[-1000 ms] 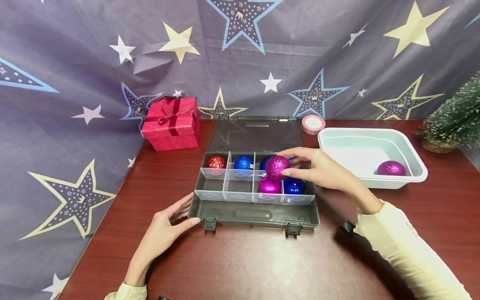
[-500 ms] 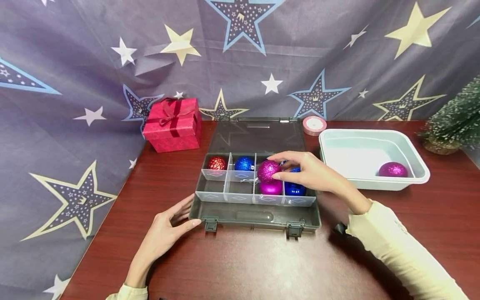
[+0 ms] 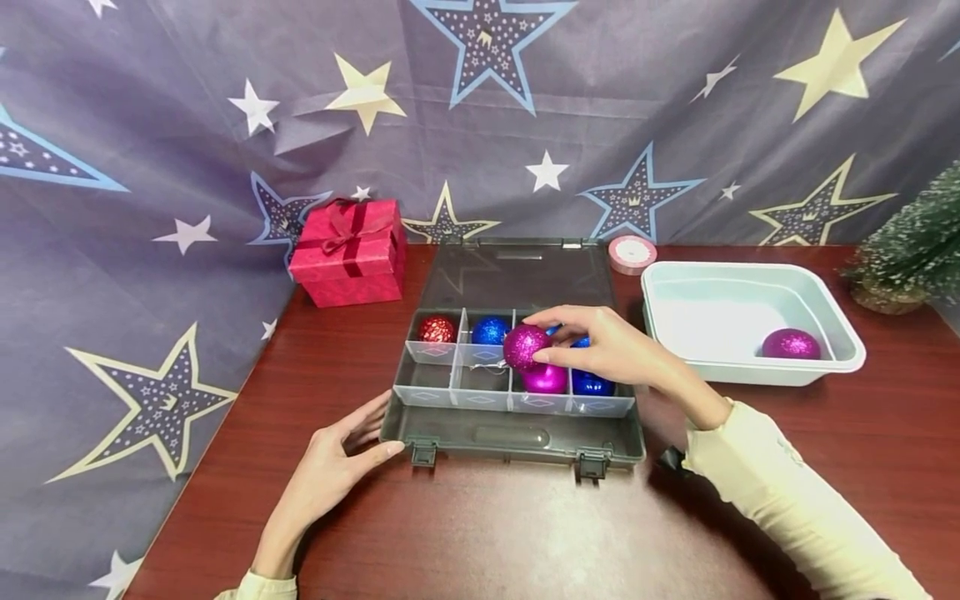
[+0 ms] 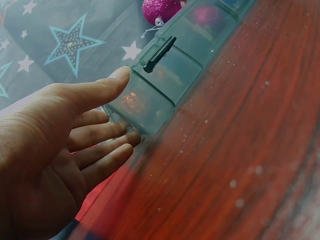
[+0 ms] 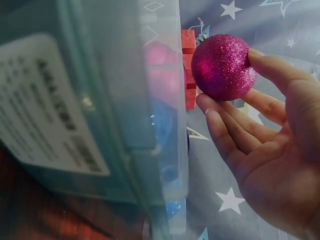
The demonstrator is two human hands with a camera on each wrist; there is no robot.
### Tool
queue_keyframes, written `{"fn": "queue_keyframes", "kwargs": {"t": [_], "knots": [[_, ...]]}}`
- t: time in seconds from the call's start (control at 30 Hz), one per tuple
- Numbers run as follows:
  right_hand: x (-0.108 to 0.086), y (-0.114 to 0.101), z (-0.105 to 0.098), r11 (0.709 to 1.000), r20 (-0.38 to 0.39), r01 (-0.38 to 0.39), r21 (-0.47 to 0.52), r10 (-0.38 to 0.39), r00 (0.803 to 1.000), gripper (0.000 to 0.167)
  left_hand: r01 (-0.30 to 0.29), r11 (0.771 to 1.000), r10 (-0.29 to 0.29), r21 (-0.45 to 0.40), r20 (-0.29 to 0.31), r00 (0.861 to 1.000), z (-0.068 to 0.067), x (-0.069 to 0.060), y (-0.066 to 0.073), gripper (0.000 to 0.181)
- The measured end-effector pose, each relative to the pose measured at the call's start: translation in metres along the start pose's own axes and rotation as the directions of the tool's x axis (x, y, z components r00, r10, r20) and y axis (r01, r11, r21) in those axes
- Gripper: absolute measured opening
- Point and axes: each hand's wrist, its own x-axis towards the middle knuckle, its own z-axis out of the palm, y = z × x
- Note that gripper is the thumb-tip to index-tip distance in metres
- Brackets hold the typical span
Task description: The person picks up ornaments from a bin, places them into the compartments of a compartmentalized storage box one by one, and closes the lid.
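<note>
Grey cloth (image 3: 461, 158) printed with stars hangs along the far and left edges of the brown-red tabletop (image 3: 495, 533). Midway along that tabletop sits a smoky plastic case (image 3: 450, 421), its lid (image 3: 521, 275) folded back toward the far edge and clear dividers splitting it into two rows of compartments behind a long front tray. To its right, near the far edge, is a pale green tub (image 3: 742, 375); a frosted toy tree (image 3: 911, 237), partly out of view, stands at the far right corner, and a red gift box (image 3: 348, 262) with a bow fills the far left one. The left hand (image 3: 330, 467) is held wide, its fingers along the case's left side and its thumb at the front left corner. The right hand (image 3: 600, 346) pinches the purple glitter ball (image 3: 527, 347) between thumb and fingers, above the case. A ribbon roll (image 3: 632, 254) lies at the far edge, between lid and tub. In the back row of compartments, from the left, are a red ball (image 3: 437, 330) and a blue glitter ball (image 3: 492, 331); more blue shows farther right, mostly hidden by the right hand. In the front row, the third compartment holds a pink ball (image 3: 544, 380) and the fourth a shiny dark blue ball (image 3: 594, 383). A second purple ball (image 3: 791, 344) rests in the tub's near right corner. Thin string (image 3: 487, 366) trails leftward from the pinched ball.
</note>
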Motion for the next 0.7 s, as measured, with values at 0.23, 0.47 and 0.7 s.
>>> {"fn": "queue_keyframes", "kwargs": {"t": [0.23,0.47,0.7], "knots": [[0.0034,-0.0009,0.0036,1.000,0.008,0.005,0.008,-0.005,1.000,0.045,0.001,1.000,-0.001,-0.005,0.001,1.000,0.0000,0.0010,-0.0003,0.065],[0.0054,-0.0028,0.0070,1.000,0.025,0.022,0.020,-0.023,0.999,0.045,-0.004,1.000,0.004,-0.007,0.000,1.000,0.0007,0.0011,-0.0010,0.065],[0.0062,-0.0030,0.0095,0.999,0.025,0.026,0.021,-0.026,0.999,0.045,0.001,1.000,-0.001,-0.002,-0.004,1.000,0.0001,0.0002,-0.0008,0.065]]}}
